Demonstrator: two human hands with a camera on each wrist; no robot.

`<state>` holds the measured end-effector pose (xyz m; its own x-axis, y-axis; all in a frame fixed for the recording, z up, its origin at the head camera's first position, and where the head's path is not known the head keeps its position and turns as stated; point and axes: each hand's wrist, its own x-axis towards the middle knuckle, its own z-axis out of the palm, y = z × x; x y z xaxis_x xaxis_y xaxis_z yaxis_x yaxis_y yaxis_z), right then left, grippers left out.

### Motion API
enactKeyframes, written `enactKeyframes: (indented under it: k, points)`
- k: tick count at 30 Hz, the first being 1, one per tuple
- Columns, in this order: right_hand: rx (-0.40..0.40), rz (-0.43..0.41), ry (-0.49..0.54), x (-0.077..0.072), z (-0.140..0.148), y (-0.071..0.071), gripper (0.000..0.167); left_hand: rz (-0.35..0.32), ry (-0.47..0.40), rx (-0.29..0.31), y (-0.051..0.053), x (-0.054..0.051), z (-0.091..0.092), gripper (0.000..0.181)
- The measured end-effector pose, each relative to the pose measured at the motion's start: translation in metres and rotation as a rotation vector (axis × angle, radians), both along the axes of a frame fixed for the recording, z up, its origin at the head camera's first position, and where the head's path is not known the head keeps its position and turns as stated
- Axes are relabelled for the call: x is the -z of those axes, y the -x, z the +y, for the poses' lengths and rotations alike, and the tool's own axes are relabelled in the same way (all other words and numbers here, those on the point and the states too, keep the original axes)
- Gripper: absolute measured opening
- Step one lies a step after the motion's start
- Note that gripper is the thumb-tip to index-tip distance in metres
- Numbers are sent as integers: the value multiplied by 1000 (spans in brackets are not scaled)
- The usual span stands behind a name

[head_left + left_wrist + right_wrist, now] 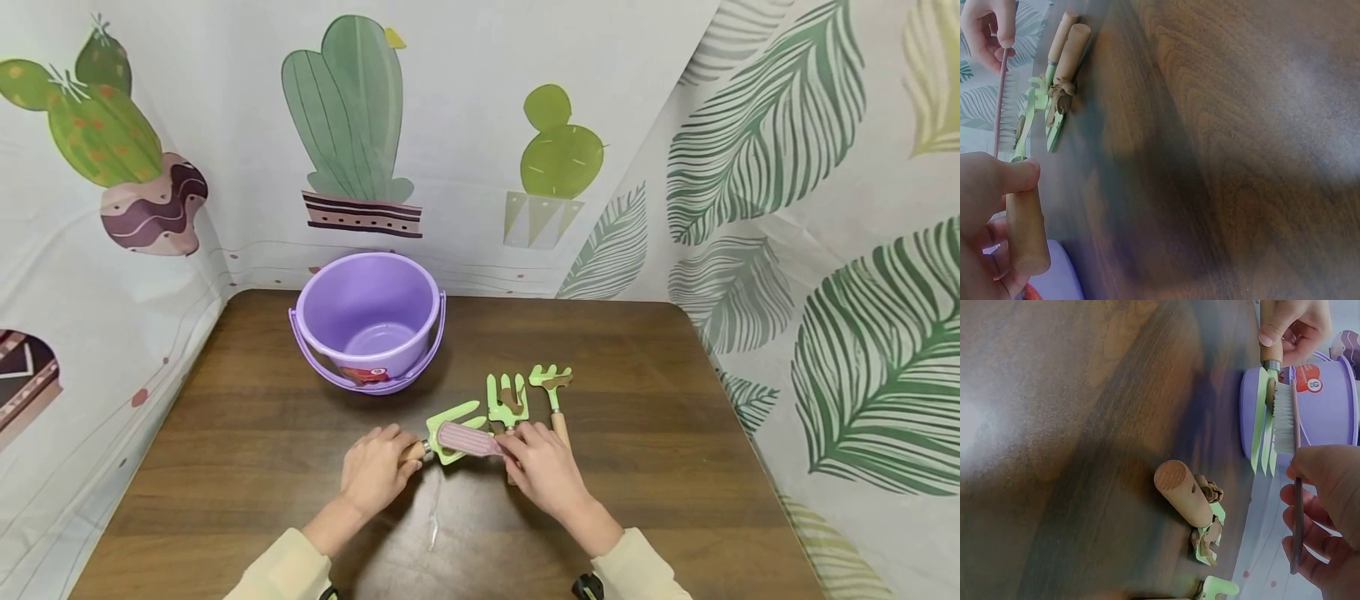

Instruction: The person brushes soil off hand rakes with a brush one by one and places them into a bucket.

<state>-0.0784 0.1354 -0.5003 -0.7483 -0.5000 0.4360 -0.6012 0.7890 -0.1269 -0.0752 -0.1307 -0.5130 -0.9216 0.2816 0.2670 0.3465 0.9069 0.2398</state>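
Note:
My left hand (375, 471) grips the wooden handle (1026, 231) of a light-green garden fork (455, 429), its tines pointing right. A pink brush (468, 440) with white bristles (1283, 419) is in my right hand (546, 467), held by its thin handle. The bristles face the fork's tines and look to be against a brown patch on them. Under and beside the right hand lies a second green fork (507, 400), smeared with brown clumps. To its right is a small green rake (551, 379) with a wooden handle, also with brown matter on it.
A purple bucket (367, 312) stands at the back left of the brown wooden table (637, 400), its handle hanging down in front. Behind the table hangs a cloth (465, 150) printed with cacti and leaves. A small clear strip (433, 529) lies near the front.

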Motion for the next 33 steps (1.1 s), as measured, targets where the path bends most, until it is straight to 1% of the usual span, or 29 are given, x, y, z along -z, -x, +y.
enactKeyframes:
  k: [7,12,16,33]
  points:
    - [-22,44,15,3,4,-1,21,30,-1,14,-1,2,0,30]
    - [-13,39,10,3,7,-3,24,34,8,10,-1,4,0,30]
    - [-8,38,1,3,9,-4,25,39,0,11,-1,3,0,30]
    - [-1,61,-4,6,16,-5,26,5,-3,0,1,4,-4,30]
